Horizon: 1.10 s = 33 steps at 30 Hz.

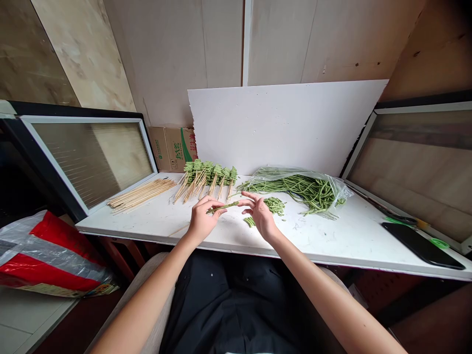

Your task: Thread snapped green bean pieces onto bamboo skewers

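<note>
My left hand pinches a bamboo skewer with green bean pieces threaded on it, held level above the white tabletop. My right hand is at the skewer's right end, thumb and forefinger touching the bean piece there, the other fingers spread. Cut bean pieces lie just beyond my right hand. Behind them a clear plastic bag holds long green beans. Finished bean skewers are fanned out at the back, and a pile of bare bamboo skewers lies to the left.
A black phone lies at the table's right edge by a green-handled tool. A white board leans on the wall behind, with a cardboard box beside it. Glass-topped cabinets flank both sides. A red and white bag sits low on the left.
</note>
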Each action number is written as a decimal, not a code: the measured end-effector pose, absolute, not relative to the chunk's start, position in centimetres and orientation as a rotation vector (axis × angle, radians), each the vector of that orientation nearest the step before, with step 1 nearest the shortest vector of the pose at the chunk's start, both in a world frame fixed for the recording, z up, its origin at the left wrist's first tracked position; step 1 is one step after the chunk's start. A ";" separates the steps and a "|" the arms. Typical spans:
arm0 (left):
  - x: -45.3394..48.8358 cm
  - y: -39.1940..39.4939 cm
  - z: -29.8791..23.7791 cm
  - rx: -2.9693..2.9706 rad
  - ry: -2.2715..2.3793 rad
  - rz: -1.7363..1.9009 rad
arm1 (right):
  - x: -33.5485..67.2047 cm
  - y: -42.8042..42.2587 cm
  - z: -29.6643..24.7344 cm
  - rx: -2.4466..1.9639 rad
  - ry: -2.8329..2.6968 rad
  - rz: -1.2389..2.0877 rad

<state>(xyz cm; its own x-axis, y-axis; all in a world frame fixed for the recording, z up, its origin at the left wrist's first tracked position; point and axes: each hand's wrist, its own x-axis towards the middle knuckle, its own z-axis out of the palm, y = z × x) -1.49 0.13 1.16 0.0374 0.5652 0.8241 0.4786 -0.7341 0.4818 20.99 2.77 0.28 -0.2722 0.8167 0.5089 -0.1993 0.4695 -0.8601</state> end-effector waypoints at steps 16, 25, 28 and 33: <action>-1.0 0.3 0.3 2.298 1.120 1.824 | 20.0 2.1 -0.4 -0.553 -1.537 1.209; -1.8 0.8 0.4 2.197 1.185 1.855 | 20.6 1.6 0.7 -0.590 -1.555 1.222; -2.0 1.0 0.4 2.200 1.190 1.863 | 20.6 1.7 0.5 -0.598 -1.583 1.215; -2.2 0.9 0.5 2.189 1.165 1.855 | 21.4 2.9 0.3 -0.604 -1.581 1.203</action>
<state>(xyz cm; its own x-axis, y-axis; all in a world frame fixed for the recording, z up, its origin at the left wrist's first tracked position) -2.24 0.91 0.45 -0.0001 0.5583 0.8296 0.5046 -0.7162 0.4821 21.42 2.89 0.29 -0.3590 0.8354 0.4162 -0.1782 0.3764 -0.9092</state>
